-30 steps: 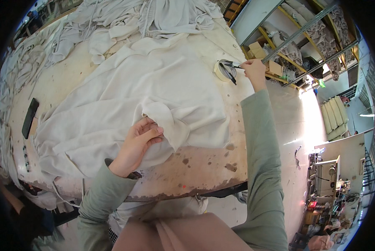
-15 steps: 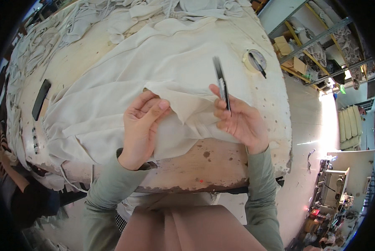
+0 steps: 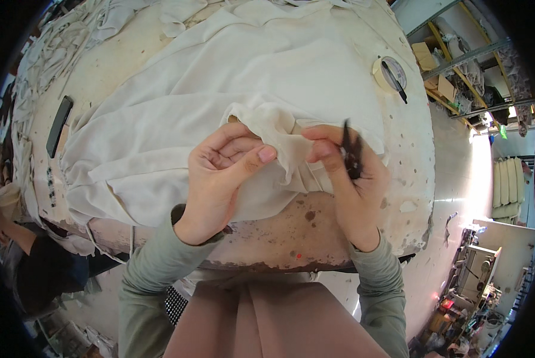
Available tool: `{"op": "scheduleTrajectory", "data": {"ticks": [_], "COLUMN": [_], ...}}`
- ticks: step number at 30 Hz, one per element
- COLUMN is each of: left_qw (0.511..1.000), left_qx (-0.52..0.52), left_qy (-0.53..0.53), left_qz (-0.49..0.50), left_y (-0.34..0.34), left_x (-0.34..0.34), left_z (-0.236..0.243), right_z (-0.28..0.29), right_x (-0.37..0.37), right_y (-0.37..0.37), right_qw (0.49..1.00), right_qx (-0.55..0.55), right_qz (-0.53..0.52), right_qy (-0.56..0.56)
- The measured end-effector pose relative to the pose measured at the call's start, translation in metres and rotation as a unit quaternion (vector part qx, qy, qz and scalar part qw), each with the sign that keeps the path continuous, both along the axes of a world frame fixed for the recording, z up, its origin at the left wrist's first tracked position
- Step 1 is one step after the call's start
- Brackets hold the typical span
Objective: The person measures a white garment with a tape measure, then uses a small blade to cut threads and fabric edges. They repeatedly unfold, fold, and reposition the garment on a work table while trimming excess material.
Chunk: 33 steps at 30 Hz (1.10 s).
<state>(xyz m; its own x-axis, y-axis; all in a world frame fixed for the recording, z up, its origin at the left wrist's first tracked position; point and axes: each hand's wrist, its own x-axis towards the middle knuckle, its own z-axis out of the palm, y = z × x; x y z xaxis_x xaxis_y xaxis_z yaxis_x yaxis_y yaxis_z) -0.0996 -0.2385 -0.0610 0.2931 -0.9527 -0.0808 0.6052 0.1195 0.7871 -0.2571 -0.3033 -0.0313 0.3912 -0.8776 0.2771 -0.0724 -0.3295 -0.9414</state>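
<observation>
A large off-white garment or cloth piece (image 3: 207, 77) lies in loose folds over the table. My left hand (image 3: 216, 179) pinches a gathered edge of it between thumb and fingers, lifting that part a little. Opposite, my right hand (image 3: 363, 185) has a small black tool (image 3: 351, 156), which looks like thread snips, tucked in the palm with its pointed end up. The right thumb and forefinger close at the raised cloth next to the left hand; whether they grip it I cannot tell.
A roll of pale tape (image 3: 379, 74) with a black pen (image 3: 395, 83) across it lies at the right. A dark phone (image 3: 59, 126) is at the left. More cloth (image 3: 118, 21) is heaped along the far edge. Another person's arm (image 3: 17, 232) shows at the far left.
My right hand has come in to the raised cloth, and the black tool has turned into the palm. The left hand and its cloth edge now show a little further right.
</observation>
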Motion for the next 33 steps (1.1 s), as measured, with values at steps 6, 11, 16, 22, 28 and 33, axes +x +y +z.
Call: {"op": "scheduleTrajectory", "data": {"ticks": [6, 11, 16, 22, 28, 33], "left_qw": [0.999, 0.996, 0.995, 0.997, 0.998, 0.997], "left_qx": [-0.013, -0.009, 0.001, -0.006, -0.004, -0.005], "left_qy": [-0.034, -0.071, -0.017, 0.010, 0.035, 0.044], "left_qz": [-0.022, -0.060, -0.099, -0.073, -0.056, -0.061], "left_y": [0.002, 0.003, 0.004, 0.002, 0.001, 0.001], "left_x": [-0.001, -0.002, 0.000, 0.001, 0.002, 0.003], "left_z": [-0.003, -0.006, -0.005, 0.001, 0.006, 0.006], "right_z": [-0.007, -0.013, -0.015, -0.017, -0.013, -0.016], "right_x": [0.001, -0.001, -0.008, -0.012, -0.017, -0.014], "right_y": [-0.004, -0.003, 0.000, -0.001, 0.006, 0.005], "right_qw": [0.992, 0.988, 0.956, 0.999, 0.969, 0.961], "right_qx": [-0.085, -0.025, 0.259, -0.042, -0.198, -0.232], "right_qz": [0.060, 0.126, 0.126, -0.012, -0.018, -0.014], "right_qy": [0.071, 0.088, -0.053, -0.009, 0.148, 0.149]}}
